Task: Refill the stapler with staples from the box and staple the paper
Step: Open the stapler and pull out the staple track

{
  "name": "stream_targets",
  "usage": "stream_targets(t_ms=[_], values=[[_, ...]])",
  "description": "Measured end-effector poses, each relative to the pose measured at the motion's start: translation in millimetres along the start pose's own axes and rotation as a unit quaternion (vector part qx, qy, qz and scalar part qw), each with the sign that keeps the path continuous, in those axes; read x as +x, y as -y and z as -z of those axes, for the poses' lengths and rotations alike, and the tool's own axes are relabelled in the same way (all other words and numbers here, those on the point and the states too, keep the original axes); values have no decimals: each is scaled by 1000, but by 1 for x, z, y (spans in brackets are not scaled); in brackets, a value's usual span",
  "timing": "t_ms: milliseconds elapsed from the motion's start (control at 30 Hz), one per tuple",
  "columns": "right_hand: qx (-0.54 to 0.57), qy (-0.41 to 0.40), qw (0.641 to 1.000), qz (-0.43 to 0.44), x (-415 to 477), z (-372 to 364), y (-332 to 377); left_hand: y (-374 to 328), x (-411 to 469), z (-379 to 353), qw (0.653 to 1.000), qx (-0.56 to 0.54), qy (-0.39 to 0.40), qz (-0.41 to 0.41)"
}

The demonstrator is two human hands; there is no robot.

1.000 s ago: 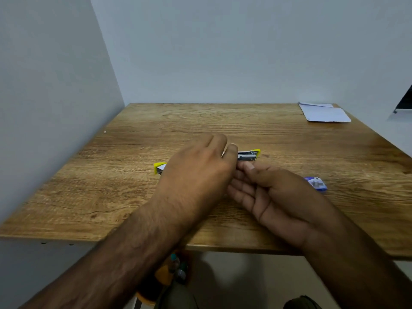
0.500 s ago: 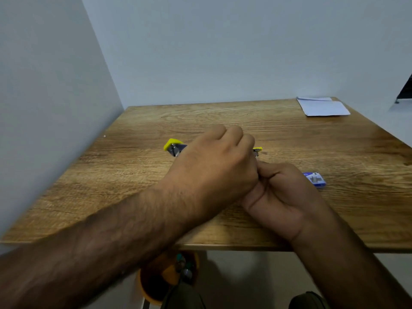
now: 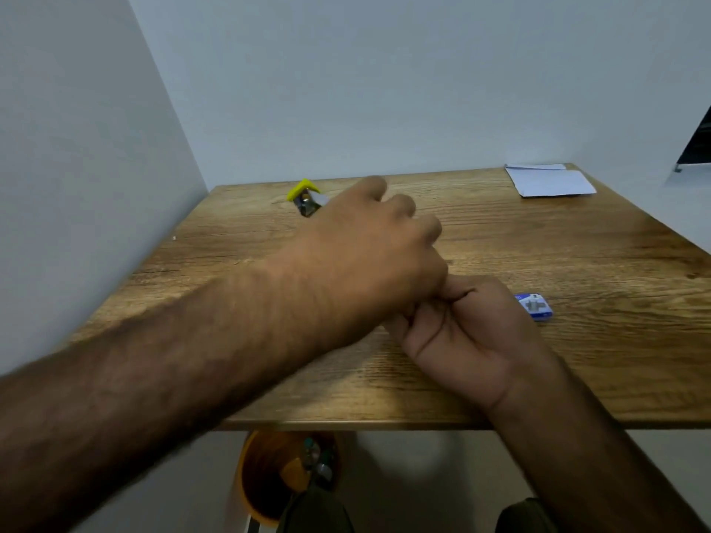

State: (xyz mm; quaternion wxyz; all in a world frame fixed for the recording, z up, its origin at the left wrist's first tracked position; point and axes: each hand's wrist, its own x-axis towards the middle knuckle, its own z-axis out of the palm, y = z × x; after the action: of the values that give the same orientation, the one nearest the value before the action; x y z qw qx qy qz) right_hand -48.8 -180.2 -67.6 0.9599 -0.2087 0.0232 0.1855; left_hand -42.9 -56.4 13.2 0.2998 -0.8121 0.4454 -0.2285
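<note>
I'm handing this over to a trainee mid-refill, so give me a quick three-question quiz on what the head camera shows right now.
1. True or false: the paper lies at the table's far right corner, well away from the stapler.
2. Which lies nearest the right hand? A staple box; B paper; C left wall.
3. Fill in: the stapler's ___ end sticks out beyond the left hand.
Key: 1 true; 2 A; 3 yellow.
</note>
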Motion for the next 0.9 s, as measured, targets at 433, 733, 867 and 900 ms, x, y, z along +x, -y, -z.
stream_targets(t_ms=[433, 733, 867, 900], values=[[0, -4, 1000, 17, 9, 11, -6, 39, 0, -12, 990, -110, -5, 92], [21, 26, 998, 57, 13, 12, -7, 24, -15, -5, 993, -40, -78, 85], [-24, 45, 997, 62, 12, 14, -7, 7, -22, -9, 989, 27, -139, 42], [-36, 54, 996, 61, 10, 14, -7, 7, -24, -11, 986, 34, -158, 35]])
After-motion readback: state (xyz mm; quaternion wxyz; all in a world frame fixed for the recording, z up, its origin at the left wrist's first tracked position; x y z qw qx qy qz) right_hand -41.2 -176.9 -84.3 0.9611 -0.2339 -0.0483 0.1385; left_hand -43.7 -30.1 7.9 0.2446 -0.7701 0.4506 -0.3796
